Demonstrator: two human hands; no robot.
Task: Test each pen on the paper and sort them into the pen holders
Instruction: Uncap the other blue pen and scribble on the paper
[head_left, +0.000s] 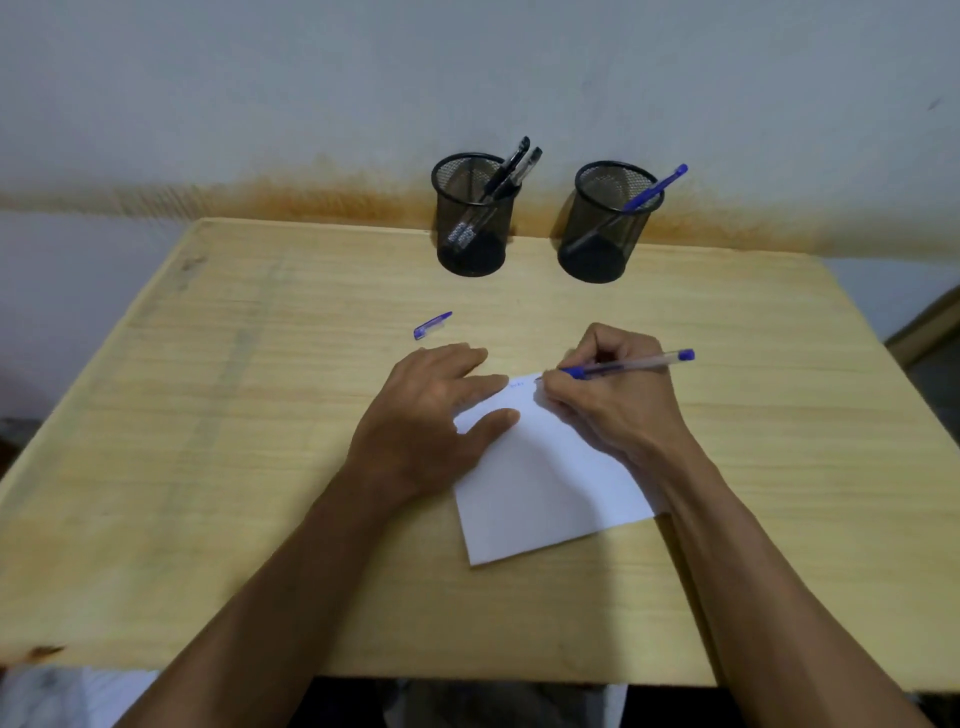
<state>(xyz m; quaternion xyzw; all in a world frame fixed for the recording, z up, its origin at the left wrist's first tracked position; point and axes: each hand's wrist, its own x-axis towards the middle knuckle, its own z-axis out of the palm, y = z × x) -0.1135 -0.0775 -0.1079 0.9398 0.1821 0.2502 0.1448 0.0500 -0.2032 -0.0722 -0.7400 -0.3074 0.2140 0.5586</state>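
Note:
A white sheet of paper (545, 483) lies on the wooden table, with small blue marks near its far edge. My right hand (613, 410) grips a blue pen (631, 365), uncapped, its tip touching the paper's far edge. My left hand (431, 415) rests flat on the paper's left side, fingers spread. The pen's blue cap (432, 325) lies on the table beyond my left hand. Two black mesh pen holders stand at the far edge: the left holder (470, 228) has black pens (511, 166) in it, the right holder (605, 228) has one blue pen (655, 188).
The light wooden table (208, 441) stands against a pale wall with a rusty stain along its base. The table's near edge runs across the bottom of the view, and its right edge slants past my right forearm.

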